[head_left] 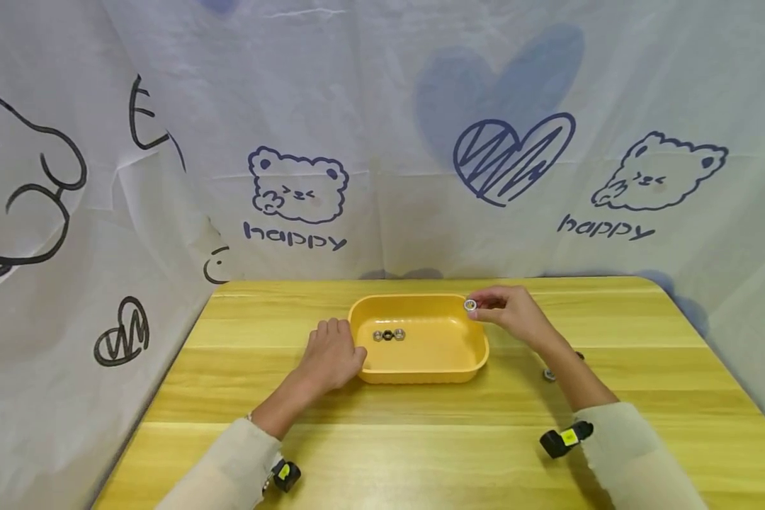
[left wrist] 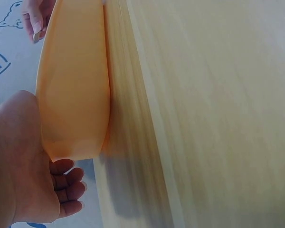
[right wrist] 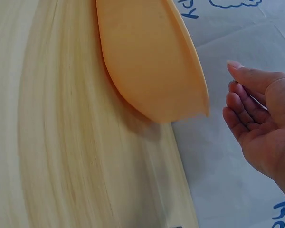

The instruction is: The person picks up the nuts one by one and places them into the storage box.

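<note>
A yellow plastic tray (head_left: pixel 421 374) stands on the table, with its left end held by my left hand (head_left: pixel 333 354). The thumb lies over the rim, and the fingers curl at the outer end wall (left wrist: pixel 71 154). Inside the tray, three small nuts sit in a row: a silver nut (head_left: pixel 377 336), a black nut (head_left: pixel 387 335) and another silver nut (head_left: pixel 399 334). Above the tray's back right corner, my right hand (head_left: pixel 513 312) pinches a silver nut (head_left: pixel 470 305) between thumb and fingers. The right wrist view does not clearly show that nut.
On the table (head_left: pixel 421 446) to the right lie a silver nut (head_left: pixel 550 375) and a dark piece (head_left: pixel 579 355), partly hidden by my right forearm. A white printed cloth (head_left: pixel 382 142) hangs behind the table and along both sides.
</note>
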{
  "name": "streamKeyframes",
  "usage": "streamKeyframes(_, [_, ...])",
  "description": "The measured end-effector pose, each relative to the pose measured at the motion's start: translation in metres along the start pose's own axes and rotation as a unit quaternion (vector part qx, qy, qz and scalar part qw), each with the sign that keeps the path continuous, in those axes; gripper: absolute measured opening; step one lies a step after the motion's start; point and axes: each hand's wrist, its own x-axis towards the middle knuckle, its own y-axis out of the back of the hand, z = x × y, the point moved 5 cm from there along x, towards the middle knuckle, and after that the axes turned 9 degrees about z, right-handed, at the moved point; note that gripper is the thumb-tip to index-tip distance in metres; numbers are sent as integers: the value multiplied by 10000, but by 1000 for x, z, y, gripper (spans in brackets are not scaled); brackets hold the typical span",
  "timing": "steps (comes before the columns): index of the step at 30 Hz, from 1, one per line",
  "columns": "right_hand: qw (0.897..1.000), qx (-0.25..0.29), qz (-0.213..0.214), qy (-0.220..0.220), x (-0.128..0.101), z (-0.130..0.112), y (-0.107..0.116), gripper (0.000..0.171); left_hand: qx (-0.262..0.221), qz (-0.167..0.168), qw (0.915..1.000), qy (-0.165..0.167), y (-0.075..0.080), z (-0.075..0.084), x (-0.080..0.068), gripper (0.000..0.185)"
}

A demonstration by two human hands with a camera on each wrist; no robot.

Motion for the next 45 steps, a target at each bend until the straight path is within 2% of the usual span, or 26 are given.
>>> streamKeyframes(14, [9982,-16,-370,467,0,-13,-32,31,34,105,9999,-34,-2,1,-2,33])
streamKeyframes(27, [9974,-128,-612,348,0,-23,-53,30,64,94,9999,-76,-3,-1,-4,34])
streamKeyframes(34, [9956,-320,-667,575,5,-26,-67,28,49,79,9999,-91,-4,-1,-5,33])
streamKeyframes(42, [9945,-342,-781,617,11,-27,-82,25,75,91,9999,-112,-4,-2,-3,35])
streamKeyframes(45, [9930,-500,-856,640,13,-26,-89,25,60,100,9999,-110,-4,-2,-3,35])
